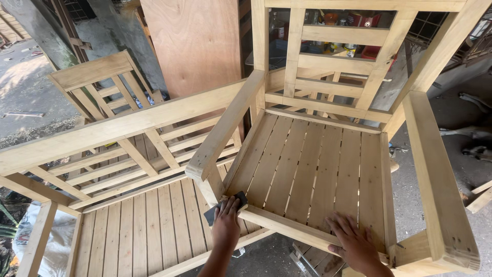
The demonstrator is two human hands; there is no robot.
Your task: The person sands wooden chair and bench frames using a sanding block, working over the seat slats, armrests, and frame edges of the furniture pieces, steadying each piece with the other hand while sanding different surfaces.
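Pressing sandpaper [225, 205] to the chair [312, 169] with left hand [226, 223] fingers closed on it, right hand [356, 245] spread flat, we risk splinters from the raw slats.

Both bare forearms are entering from the lower edge of the view, 2 hands in sight. The left hand [226, 221] is lying palm down, back of the hand facing the camera, its fingers [231, 206] bunched together and pressing forward, thumb tucked along the side. The left wrist is running straight in line with the forearm. The right hand [355, 243] is lying flat, palm down, its 4 fingers [342, 223] spreading apart and pointing up and to the left, thumb reaching out to the left. The right wrist is bending slightly, with the forearm leaving the frame at the bottom right.
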